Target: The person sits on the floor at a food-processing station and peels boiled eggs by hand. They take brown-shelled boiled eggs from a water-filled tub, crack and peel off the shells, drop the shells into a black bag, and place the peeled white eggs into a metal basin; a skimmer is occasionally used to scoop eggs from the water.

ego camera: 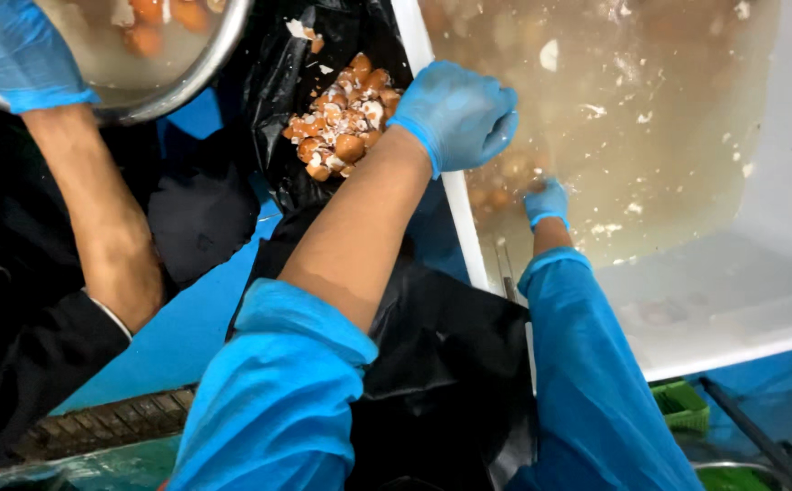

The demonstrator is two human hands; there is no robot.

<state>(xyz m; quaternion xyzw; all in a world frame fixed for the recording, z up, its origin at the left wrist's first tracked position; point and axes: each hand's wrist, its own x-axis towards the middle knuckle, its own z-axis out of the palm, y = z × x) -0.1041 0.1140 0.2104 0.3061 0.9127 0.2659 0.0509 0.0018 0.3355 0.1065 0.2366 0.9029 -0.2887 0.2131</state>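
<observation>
Fingers of the left hand [458, 114] curled shut over the tub rim [462, 218] — eggshells [343, 118] just beside; right hand [547, 202] underwater among eggs [496, 195] — grip unclear.

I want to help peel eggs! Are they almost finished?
Some are done: a pile of brown eggshell bits lies in the black bag. Right now the right hand reaches into the cloudy water of the white tub; the left hand is curled above it. Brownish lumps, perhaps eggs, remain underwater.
</observation>
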